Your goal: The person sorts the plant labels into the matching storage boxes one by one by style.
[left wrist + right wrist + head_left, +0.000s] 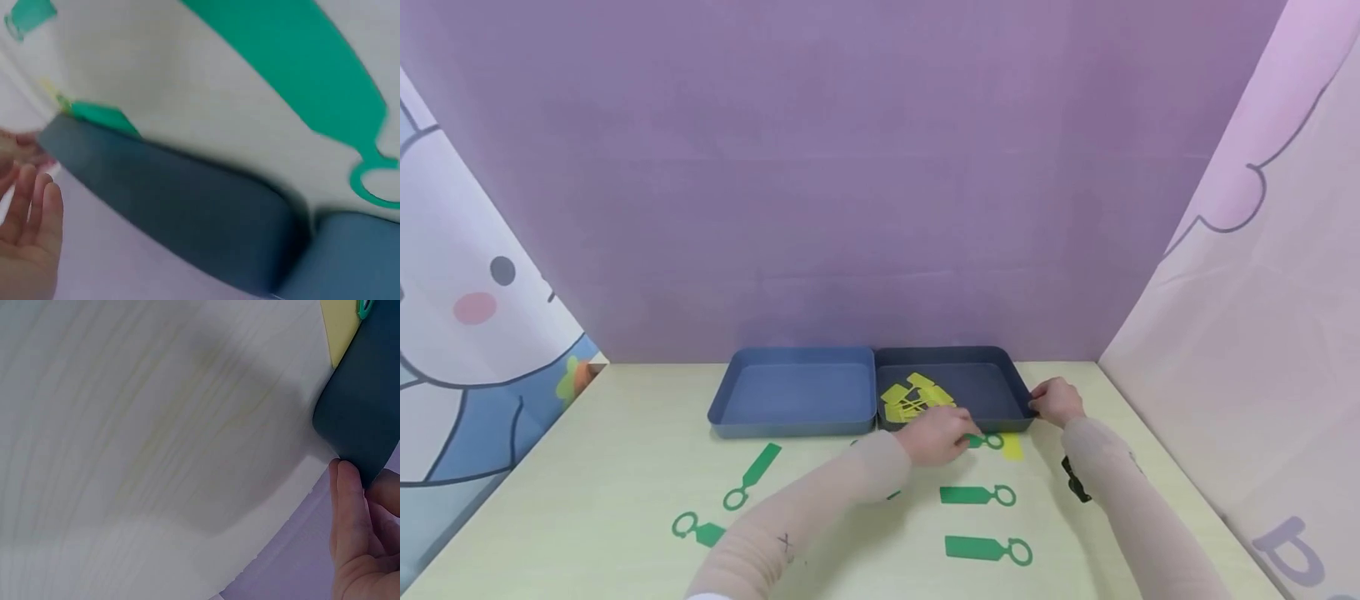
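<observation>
A dark tray (958, 425) holds a loose pile of yellow tags (917, 397) at its left side. My right hand (1057, 402) pinches its rim at the right front corner, fingers outside and thumb on the other side, as the right wrist view shows. Over the front rim hovers my left hand (936, 435); in the left wrist view its fingers (51, 215) look extended, with nothing seen in them. By the front wall lies a green ring-ended tag (992, 441), partly hidden behind the left hand. A yellow piece (1012, 447) shows beside it, against or partly under the tray.
A blue tray (797, 430) stands against the dark one on its left. More green tags lie on the table in front: two at the right (966, 495), (973, 547), others at the left (760, 467), (707, 533). A purple cloth wall (865, 208) rises behind.
</observation>
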`<state>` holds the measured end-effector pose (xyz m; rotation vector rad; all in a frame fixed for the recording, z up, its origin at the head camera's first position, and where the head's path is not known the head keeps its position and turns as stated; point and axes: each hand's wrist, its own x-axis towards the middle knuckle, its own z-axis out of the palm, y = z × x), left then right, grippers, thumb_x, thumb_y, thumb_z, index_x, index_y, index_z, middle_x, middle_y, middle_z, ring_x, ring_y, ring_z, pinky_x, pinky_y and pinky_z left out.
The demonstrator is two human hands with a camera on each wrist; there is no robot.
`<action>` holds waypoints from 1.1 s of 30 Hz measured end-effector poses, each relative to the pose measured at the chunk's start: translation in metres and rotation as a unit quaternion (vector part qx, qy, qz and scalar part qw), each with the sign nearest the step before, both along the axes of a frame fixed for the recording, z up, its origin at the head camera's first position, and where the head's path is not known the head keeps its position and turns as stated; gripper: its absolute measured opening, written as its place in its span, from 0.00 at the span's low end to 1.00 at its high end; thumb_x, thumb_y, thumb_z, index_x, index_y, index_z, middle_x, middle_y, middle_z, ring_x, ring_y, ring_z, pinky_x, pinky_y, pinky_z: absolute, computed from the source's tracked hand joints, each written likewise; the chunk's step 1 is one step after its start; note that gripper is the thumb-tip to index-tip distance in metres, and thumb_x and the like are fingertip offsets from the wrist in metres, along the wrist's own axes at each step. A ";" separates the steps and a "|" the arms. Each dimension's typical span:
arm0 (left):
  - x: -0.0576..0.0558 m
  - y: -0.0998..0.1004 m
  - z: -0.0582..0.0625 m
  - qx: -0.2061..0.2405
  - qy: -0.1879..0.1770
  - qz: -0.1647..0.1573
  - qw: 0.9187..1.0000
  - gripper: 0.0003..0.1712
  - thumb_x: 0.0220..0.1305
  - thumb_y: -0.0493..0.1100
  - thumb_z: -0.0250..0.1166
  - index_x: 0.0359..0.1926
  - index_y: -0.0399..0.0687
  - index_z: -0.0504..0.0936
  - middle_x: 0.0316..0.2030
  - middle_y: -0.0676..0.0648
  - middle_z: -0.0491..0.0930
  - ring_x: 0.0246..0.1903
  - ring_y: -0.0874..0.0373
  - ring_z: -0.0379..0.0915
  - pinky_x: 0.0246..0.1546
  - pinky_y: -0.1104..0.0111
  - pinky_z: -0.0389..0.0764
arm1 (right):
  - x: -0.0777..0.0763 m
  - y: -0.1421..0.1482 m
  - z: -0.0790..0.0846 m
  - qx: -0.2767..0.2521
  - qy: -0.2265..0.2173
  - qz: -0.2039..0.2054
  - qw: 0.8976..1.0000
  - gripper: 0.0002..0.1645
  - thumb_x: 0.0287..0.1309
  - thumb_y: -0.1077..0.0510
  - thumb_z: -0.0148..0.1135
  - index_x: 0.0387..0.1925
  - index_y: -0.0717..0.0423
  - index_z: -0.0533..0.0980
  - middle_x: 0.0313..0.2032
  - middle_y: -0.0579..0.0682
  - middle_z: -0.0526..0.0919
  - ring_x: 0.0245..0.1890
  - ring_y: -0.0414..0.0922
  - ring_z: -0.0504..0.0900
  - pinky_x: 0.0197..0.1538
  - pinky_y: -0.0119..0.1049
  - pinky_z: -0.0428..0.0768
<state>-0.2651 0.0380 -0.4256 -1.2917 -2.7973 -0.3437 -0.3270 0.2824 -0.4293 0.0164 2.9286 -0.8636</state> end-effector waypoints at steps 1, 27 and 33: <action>0.001 0.004 -0.002 -0.017 0.006 -0.017 1.000 0.16 0.62 0.38 0.57 0.50 0.50 0.81 0.45 0.54 0.79 0.43 0.65 0.76 0.44 0.79 0.74 | 0.000 0.000 0.000 0.000 -0.001 0.000 1.000 0.15 0.52 0.66 0.59 0.42 0.71 0.77 0.38 0.64 0.82 0.31 0.49 0.81 0.38 0.41 0.80; 0.001 0.061 -0.035 -0.134 0.043 -0.087 0.986 0.12 0.57 0.41 0.63 0.42 0.61 0.82 0.47 0.61 0.78 0.49 0.69 0.72 0.49 0.79 0.71 | 0.002 -0.003 0.003 -0.006 0.010 -0.006 1.000 0.14 0.51 0.66 0.59 0.41 0.71 0.77 0.35 0.63 0.83 0.28 0.46 0.82 0.36 0.40 0.79; 0.010 0.060 -0.032 -0.121 0.040 -0.115 0.985 0.14 0.59 0.38 0.60 0.45 0.59 0.82 0.49 0.58 0.78 0.51 0.67 0.72 0.52 0.79 0.70 | 0.001 -0.001 0.000 -0.007 0.010 -0.010 1.000 0.14 0.50 0.66 0.60 0.40 0.71 0.78 0.33 0.61 0.84 0.26 0.44 0.81 0.35 0.39 0.79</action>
